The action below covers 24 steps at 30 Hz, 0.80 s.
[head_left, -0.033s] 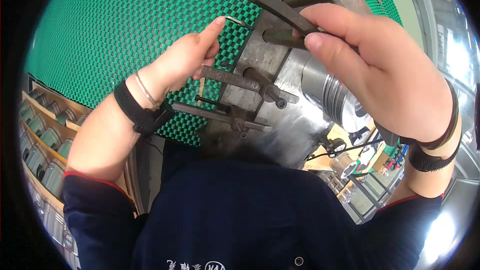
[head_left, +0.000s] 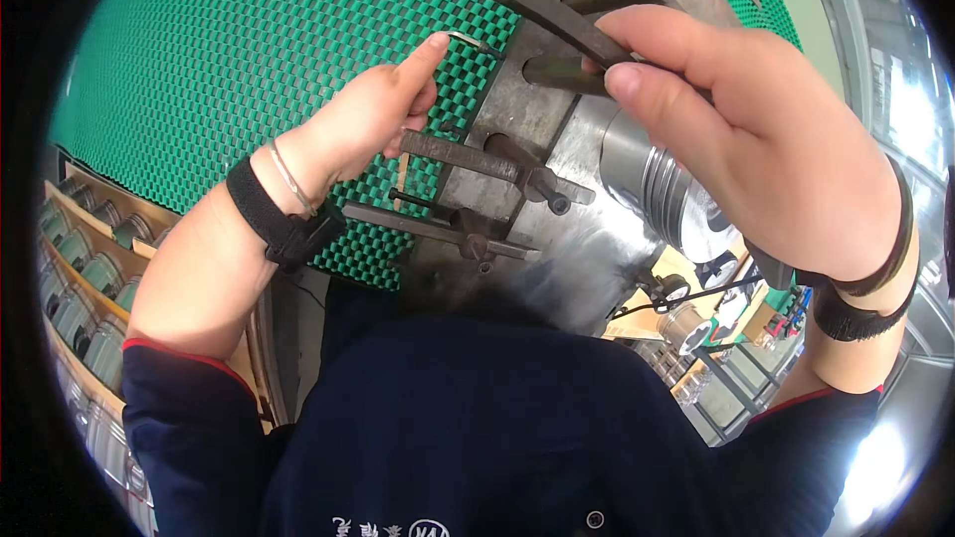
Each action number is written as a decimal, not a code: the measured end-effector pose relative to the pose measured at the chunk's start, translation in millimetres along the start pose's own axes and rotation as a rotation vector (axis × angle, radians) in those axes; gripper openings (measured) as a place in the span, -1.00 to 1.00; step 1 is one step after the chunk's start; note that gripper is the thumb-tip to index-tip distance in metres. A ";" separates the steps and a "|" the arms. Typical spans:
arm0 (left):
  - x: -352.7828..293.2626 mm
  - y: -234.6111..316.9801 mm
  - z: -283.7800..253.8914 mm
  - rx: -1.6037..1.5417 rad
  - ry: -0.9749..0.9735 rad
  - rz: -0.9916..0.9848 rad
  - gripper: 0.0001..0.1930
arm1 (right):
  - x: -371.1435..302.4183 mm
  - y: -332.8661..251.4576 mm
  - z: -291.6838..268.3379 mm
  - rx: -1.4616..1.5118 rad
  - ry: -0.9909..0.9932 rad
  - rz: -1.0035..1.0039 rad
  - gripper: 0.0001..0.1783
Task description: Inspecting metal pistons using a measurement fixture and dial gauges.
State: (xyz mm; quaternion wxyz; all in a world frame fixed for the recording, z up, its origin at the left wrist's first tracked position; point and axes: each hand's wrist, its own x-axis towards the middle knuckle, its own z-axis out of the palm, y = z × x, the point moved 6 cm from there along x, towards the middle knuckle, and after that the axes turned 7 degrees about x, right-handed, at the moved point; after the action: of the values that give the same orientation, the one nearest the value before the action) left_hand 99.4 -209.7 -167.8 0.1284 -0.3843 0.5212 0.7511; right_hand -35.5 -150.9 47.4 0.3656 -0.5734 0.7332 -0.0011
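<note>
Dark metal bar [head_left: 532, 4] is slanting across one o'clock; I am pinching it between thumb and forefinger of my right hand [head_left: 741, 129] at two o'clock. My left hand [head_left: 370, 114], at eleven o'clock, is extending one finger beside a bent metal rod [head_left: 468, 41]; I cannot tell whether it is gripping anything. A silver grooved piston [head_left: 642, 177] is lying at two o'clock.

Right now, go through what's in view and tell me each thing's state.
Right hand: closed on the curved bar.
Curved bar: gripped, one end sticking out.
Left hand: one digit extended, others curled; grip unclear.
Bent rod: at the left fingertip.
Piston: on its side, partly hidden.
Green mat: spread out, partly covered.
</note>
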 end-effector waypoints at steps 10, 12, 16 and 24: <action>0.7 0.5 -1.2 0.006 0.033 0.000 -0.43 | 1.0 0.6 2.5 0.150 0.059 -0.061 -0.77; 1.7 -1.8 -3.6 0.131 0.030 -0.042 -0.35 | 0.1 1.2 2.4 0.202 0.044 -0.045 -0.77; 0.0 1.1 -5.7 0.034 0.013 0.002 -0.38 | 1.3 -0.8 0.6 0.183 0.080 -0.102 -0.77; -31.8 45.1 8.3 -0.268 -0.319 -0.348 -0.59 | -4.0 2.2 0.2 -0.021 0.157 -0.297 -0.79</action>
State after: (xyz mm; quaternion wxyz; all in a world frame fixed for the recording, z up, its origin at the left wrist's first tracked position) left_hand 90.3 -214.8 -112.9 0.2841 -0.3586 0.3165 0.8310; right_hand -37.0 -146.6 48.5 0.2970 -0.6774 0.6666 -0.0920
